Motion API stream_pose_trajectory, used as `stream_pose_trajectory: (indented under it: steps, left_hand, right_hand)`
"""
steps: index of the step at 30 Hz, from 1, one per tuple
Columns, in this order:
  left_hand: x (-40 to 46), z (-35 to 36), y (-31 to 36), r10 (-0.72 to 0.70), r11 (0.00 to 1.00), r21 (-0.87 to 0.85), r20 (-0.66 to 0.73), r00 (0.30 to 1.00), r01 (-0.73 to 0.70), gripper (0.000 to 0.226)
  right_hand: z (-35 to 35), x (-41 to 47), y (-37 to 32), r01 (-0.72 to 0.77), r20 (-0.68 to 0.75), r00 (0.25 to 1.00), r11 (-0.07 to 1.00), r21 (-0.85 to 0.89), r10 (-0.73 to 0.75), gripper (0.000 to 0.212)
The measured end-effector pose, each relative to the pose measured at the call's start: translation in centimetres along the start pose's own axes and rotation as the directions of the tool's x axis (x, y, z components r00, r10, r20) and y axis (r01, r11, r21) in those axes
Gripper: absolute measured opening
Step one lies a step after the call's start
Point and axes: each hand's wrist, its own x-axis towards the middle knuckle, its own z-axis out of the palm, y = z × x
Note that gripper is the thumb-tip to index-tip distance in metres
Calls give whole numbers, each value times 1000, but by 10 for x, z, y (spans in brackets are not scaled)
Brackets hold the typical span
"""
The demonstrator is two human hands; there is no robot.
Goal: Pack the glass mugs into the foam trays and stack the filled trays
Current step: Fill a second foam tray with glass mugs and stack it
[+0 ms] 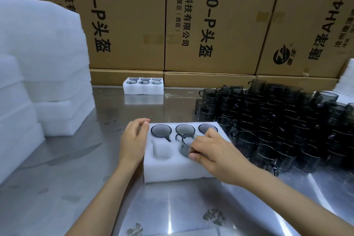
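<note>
While the head view looks down on the steel table [76, 188], these lines hold:
Near tray: white foam tray [172, 170] at table centre, six pockets; back row holds three seated mugs [161, 130].
Front-left pocket: empty pocket [161, 149], bare foam.
Right hand: right hand [212, 151] pinches a smoky glass mug [186, 144] at its rim, thumb and fingers curled on it; mug tilted, partly inside the front-middle pocket, handle pointing left.
Left hand: left hand [133, 140] rests on the tray's far-left corner, fingers loosely bent, holding nothing.
Filled tray: second foam tray [143, 89] far back by the boxes, six mugs in it.
Loose mugs: big pile of dark glass mugs [287, 126] just right of the near tray.
Foam stock: stacked foam blocks [42, 67] at left.
Backdrop: printed cardboard boxes [210, 19] along the table's far edge.
</note>
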Motion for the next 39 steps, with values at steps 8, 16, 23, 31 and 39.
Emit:
stream_pose_trajectory:
  steps: [8, 16, 23, 31, 39]
  left_hand:
    - [-5, -4, 17, 151, 988, 29, -6, 989, -151, 18]
    - [-52, -9, 50, 683, 659, 188, 258, 684, -729, 30]
    - [-56, 2, 47, 701, 524, 302, 379, 605, -796, 25]
    - [-60, 0, 42, 638, 662, 229, 326, 697, -714, 30]
    - [-24, -14, 13, 235, 967, -106, 17, 972, -232, 35]
  right_hand:
    - [1, 3, 1, 18, 31, 999, 997, -79, -15, 24]
    - [9, -16, 19, -37, -169, 985, 998, 49, 45, 66]
    - [25, -15, 15, -72, -118, 991, 990, -120, 58, 67]
    - [23, -15, 16, -30, -130, 991, 999, -33, 26, 47]
    - [-37, -11, 91, -268, -618, 748, 962, 56, 244, 29]
